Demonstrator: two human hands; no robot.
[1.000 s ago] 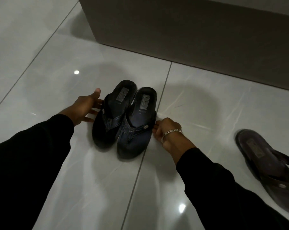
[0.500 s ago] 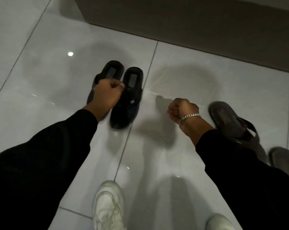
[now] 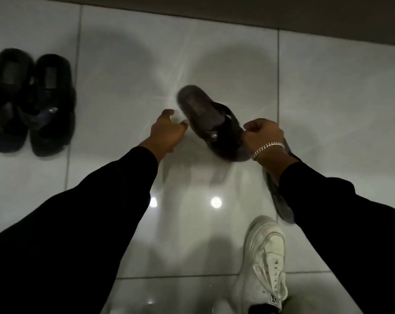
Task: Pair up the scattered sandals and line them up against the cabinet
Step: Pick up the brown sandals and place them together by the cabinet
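Curled tight, my right hand (image 3: 263,132) pinches the strap side of the brown sandal (image 3: 211,123), tilting it on the tile. Left of that sandal, my left hand (image 3: 167,132) spreads empty; farther left sits the dark pair (image 3: 31,103).

we have let go of the dark pair of sandals (image 3: 31,103), which now sits together at the far left of the tiled floor (image 3: 128,71), clear of both hands. our left hand (image 3: 167,132), closed over that pair half a second ago, now reaches open toward the brown sandal (image 3: 211,123). our right hand (image 3: 263,134), a loose fist in the air before, has closed at that sandal's strap. a second brown sandal (image 3: 280,200) now lies under our right sleeve.
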